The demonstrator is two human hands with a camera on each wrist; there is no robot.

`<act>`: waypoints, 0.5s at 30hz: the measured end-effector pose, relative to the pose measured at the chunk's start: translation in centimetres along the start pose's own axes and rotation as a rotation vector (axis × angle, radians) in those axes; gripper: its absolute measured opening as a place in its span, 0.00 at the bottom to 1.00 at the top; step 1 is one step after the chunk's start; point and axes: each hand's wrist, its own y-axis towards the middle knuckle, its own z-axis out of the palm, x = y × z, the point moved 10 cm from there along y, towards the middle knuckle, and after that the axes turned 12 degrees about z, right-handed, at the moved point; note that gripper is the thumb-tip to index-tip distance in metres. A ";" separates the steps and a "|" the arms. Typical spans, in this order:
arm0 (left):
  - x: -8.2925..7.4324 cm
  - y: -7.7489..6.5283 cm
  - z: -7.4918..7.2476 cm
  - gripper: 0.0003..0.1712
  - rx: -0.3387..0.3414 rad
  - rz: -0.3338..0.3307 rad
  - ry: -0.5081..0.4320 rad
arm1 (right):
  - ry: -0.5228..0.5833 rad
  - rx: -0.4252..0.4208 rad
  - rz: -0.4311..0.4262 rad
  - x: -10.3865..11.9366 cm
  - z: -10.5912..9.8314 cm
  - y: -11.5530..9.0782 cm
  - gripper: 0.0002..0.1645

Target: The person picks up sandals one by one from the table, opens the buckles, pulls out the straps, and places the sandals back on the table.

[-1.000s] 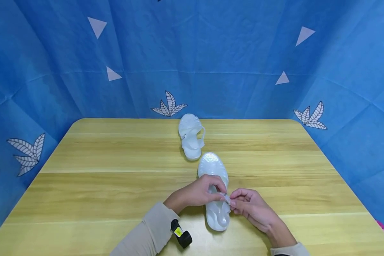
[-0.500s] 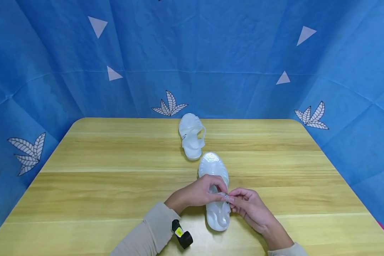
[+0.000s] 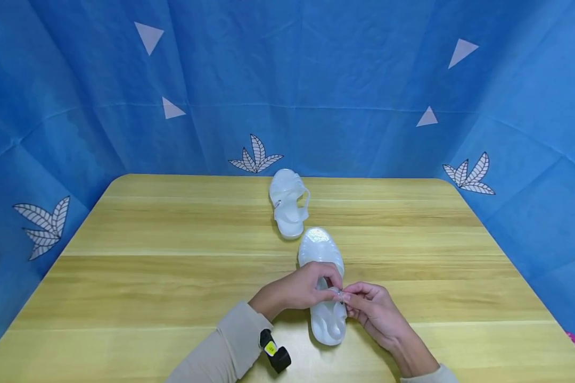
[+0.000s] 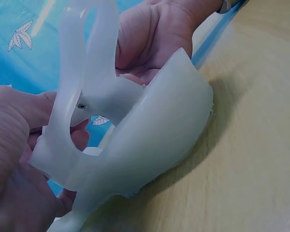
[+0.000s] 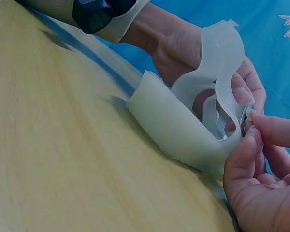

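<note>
Left hand point(image 3: 301, 286) and right hand point(image 3: 377, 316) pinch the metal buckle point(image 5: 243, 119) of a translucent white plastic sandal point(image 3: 325, 315), well inside the desk's point(image 3: 172, 239) far edge; likely fastening or unfastening, next wanting a steady pull.

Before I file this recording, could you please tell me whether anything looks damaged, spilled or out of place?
Nothing plainly looks damaged or spilled. The far sandal merely lies beyond the near sandal rather than beside it, so the pair looks staggered on the table.

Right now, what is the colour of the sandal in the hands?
Milky white: the sandal shows best in the head view.
</note>
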 end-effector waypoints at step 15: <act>-0.2 0.0 -0.2 0.04 -0.014 0.006 0.052 | 0.011 -0.012 0.015 -0.1 0.0 0.1 0.15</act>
